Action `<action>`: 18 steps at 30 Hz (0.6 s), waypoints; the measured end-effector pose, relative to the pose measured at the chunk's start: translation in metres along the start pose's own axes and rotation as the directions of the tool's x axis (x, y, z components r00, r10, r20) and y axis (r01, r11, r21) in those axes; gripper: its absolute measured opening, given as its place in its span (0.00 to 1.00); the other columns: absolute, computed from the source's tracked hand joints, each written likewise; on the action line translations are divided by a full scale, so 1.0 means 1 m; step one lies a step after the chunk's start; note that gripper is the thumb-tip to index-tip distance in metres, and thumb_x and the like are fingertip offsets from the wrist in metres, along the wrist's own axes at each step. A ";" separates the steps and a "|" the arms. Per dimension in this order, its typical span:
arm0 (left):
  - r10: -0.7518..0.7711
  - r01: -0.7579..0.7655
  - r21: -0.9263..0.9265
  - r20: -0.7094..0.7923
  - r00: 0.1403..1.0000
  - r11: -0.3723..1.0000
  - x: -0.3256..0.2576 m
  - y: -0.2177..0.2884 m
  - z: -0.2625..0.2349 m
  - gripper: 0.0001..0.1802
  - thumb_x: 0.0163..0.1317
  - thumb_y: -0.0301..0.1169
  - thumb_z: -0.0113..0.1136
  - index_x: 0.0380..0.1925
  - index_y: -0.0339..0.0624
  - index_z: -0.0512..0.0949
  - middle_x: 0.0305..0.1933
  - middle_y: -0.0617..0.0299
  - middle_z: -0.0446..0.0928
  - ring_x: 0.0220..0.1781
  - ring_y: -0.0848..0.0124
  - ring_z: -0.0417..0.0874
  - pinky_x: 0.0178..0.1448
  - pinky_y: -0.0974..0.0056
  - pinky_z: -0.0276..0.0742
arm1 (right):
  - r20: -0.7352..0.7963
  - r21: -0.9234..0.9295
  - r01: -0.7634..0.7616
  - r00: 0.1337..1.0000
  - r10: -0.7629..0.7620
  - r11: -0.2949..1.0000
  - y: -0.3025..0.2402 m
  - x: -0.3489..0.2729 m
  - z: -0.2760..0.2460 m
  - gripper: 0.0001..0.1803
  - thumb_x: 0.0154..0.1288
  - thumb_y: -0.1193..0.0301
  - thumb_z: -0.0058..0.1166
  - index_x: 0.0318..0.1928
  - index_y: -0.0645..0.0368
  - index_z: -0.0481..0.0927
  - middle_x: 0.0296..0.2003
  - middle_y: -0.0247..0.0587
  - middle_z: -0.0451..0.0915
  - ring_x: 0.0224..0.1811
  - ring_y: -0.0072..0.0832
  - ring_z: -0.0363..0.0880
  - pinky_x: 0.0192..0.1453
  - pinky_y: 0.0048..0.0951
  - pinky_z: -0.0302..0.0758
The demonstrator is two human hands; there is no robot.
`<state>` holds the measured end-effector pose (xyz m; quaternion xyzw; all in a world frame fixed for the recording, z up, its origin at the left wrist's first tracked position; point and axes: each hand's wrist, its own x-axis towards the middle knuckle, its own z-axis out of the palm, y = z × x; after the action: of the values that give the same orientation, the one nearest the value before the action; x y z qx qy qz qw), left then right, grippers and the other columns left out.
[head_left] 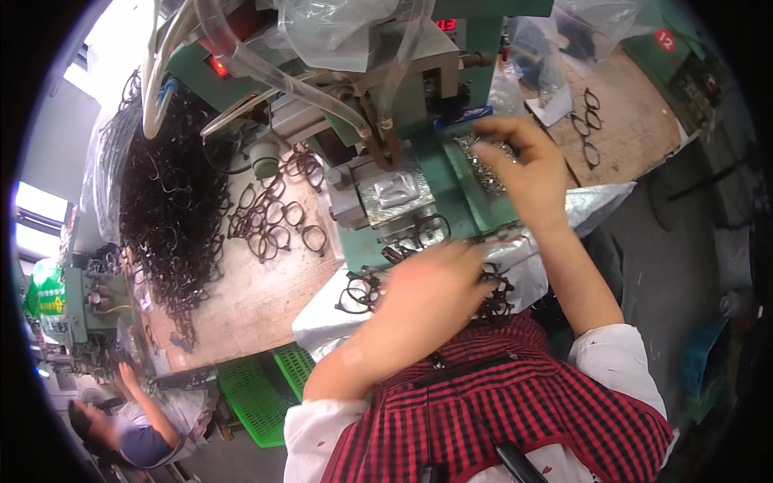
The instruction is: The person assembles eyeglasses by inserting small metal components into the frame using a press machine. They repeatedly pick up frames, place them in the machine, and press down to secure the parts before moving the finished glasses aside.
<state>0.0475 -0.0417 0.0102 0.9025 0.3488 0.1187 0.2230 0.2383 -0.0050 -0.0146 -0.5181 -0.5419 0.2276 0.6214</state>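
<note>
My right hand (533,169) hovers over a green tray (481,216) holding many small shiny metal parts (487,165). Its thumb and forefinger are bent with a gap between them, and I see nothing held. My left hand (435,286) is smeared by motion above dark eyeglass frames (359,291) lying on a silvery sheet (318,322) across my lap. Whether it grips one of them cannot be made out. Just beyond its fingers, another dark eyeglass frame (433,230) lies by the front of the green bench machine's metal block (394,189).
Loose eyeglass frames (278,221) and a big heap of them (173,193) cover the table's left side. Clear hoses (282,80) hang over the machine. More frames (590,129) lie on a board at right. Green crates (250,402) stand below; a co-worker (149,427) sits at lower left.
</note>
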 end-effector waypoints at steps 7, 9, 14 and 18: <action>-0.051 0.258 0.385 -0.473 0.880 0.886 -0.067 -0.240 0.001 0.12 0.56 0.23 0.64 0.41 0.41 0.83 0.64 0.54 0.76 0.56 0.54 0.79 0.58 0.57 0.76 | 0.136 0.340 -0.042 0.991 -0.005 0.939 -0.007 -0.017 0.070 0.23 0.56 0.81 0.64 0.53 0.65 0.76 0.39 0.36 0.82 0.42 0.21 0.80 0.50 0.23 0.75; -0.077 0.258 0.332 -0.474 0.877 0.907 -0.083 -0.273 0.017 0.09 0.58 0.22 0.62 0.39 0.40 0.82 0.67 0.55 0.73 0.54 0.53 0.78 0.57 0.57 0.76 | 0.120 0.390 -0.065 0.993 0.019 0.919 -0.008 -0.019 0.081 0.24 0.56 0.82 0.63 0.55 0.65 0.75 0.38 0.37 0.82 0.41 0.19 0.80 0.51 0.22 0.74; -0.544 -0.220 -0.659 -0.732 0.410 0.719 -0.044 -0.174 -0.029 0.14 0.78 0.35 0.43 0.37 0.37 0.71 0.35 0.61 0.76 0.36 0.77 0.75 0.44 0.69 0.73 | 0.072 0.416 -0.075 0.996 0.049 0.906 -0.002 -0.020 0.079 0.27 0.57 0.82 0.63 0.58 0.66 0.72 0.38 0.38 0.82 0.42 0.19 0.79 0.52 0.22 0.74; -0.030 -0.459 -0.213 -0.927 0.373 0.863 -0.032 -0.057 -0.074 0.21 0.79 0.43 0.39 0.35 0.37 0.70 0.35 0.57 0.75 0.38 0.72 0.76 0.43 0.67 0.74 | 0.107 0.446 -0.161 0.986 0.126 0.880 -0.011 -0.019 0.076 0.30 0.57 0.83 0.63 0.60 0.67 0.70 0.42 0.39 0.81 0.45 0.21 0.78 0.54 0.23 0.74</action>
<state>-0.0356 -0.0026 0.0451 0.6518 0.2511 0.6938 0.1753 0.1607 0.0056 -0.0227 -0.3888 -0.4568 0.4121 0.6858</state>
